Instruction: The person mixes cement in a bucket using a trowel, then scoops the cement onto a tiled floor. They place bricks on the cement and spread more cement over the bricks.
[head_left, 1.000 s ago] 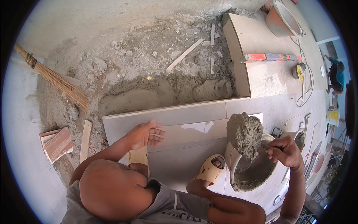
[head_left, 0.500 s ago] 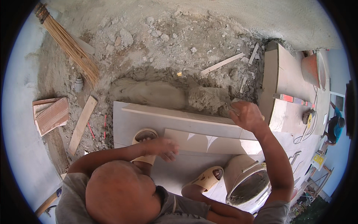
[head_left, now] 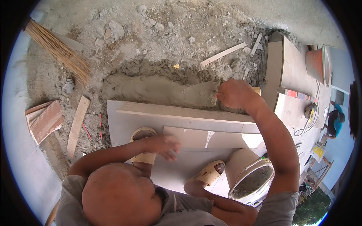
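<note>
At centre right of the frame the right hand (head_left: 235,94) is closed around a trowel handle (head_left: 257,90) — grip clamped tight — with the tool buried in the wet mortar bed (head_left: 158,90) that lies just above the pale tiles (head_left: 177,116). The step looks like spreading and levelling mortar along the tile edge. The next move would likely call for a steady pull leftward, keeping the layer even. Left hand (head_left: 164,145) rests open, fingers spread, on the tile at centre. A mortar bucket (head_left: 250,179) sits lower right. The ground is rubble and dry cement dust — a straw broom (head_left: 56,49) upper left, wood scraps (head_left: 77,124) and bricks (head_left: 44,121) at left.
</note>
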### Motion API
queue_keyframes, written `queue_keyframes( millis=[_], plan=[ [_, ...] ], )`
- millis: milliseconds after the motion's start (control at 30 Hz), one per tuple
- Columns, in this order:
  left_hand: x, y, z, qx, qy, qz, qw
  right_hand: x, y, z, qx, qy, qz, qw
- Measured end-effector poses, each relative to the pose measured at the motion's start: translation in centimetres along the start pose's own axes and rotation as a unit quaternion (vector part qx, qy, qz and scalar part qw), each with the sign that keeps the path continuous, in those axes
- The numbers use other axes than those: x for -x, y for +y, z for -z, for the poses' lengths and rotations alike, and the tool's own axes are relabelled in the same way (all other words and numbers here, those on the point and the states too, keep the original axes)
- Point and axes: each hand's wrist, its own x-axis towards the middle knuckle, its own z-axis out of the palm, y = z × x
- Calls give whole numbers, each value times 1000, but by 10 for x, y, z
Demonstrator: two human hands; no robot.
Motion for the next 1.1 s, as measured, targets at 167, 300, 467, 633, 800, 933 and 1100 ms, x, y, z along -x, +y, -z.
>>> queue_keyframes(
  millis=[167, 300, 467, 633, 800, 933, 1100],
  plan=[
    [0, -5, 1, 9, -3, -11, 1000, 10, 42, -14, -14, -15, -26, 999],
    [2, 0, 1, -6, -2, -6, 1000, 20, 60, -19, -41, -43, -75, 995],
    [4, -2, 0, 14, -5, -10, 1000, 37, 78, -25, -58, -30, -100, 993],
    [2, -1, 1, 4, 5, -5, 1000, 59, 104, -38, -72, 40, -111, 990],
    [4, 3, 0, -7, -2, -7, 1000, 74, 119, -45, -62, 46, -130, 988],
    [1, -3, 6, -9, -12, -5, 1000, 90, 128, -55, -72, 115, -129, 982],
    [-3, -10, 15, -7, -26, 1, 1000, 125, 119, -55, -49, 241, -83, 966]
  ],
)
